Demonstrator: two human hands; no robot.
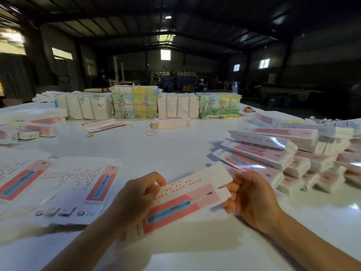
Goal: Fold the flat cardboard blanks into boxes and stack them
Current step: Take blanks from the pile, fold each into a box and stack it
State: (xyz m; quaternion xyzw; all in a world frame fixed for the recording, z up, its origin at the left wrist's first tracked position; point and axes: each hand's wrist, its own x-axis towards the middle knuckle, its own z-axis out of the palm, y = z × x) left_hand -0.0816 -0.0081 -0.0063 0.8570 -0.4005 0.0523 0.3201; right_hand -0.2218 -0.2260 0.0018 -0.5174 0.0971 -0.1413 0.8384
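Cardboard blank (183, 200), one piece, white with pink and blue print: you hold it slanted above the near middle of the white table (175, 149), its far end up and to the right, its near end low between your forearms

Left hand (136, 194): your fingers curl round the blank's left long edge near the middle, thumb on the printed face

Right hand (252, 196): your fingers curl behind the blank's far right end, the thumb pinching the white tab there

Flat blanks (64, 184), several: spread face up on the table at near left, overlapping, just beside your left forearm

Folded boxes (293, 159), many: heaped in a loose pile at right, long and slim, some lying crosswise on others

Folded boxes, smaller lot (37, 128): far left of the table

Single stack of boxes (170, 123): far middle, well apart from your hands

Rubber bands (150, 133), a few: loose on the table near that stack

Strapped bundles (134, 101), white and picture-printed: in a row along the table's far edge

Dark workshop hall (175, 36) beyond, detail too dim to tell
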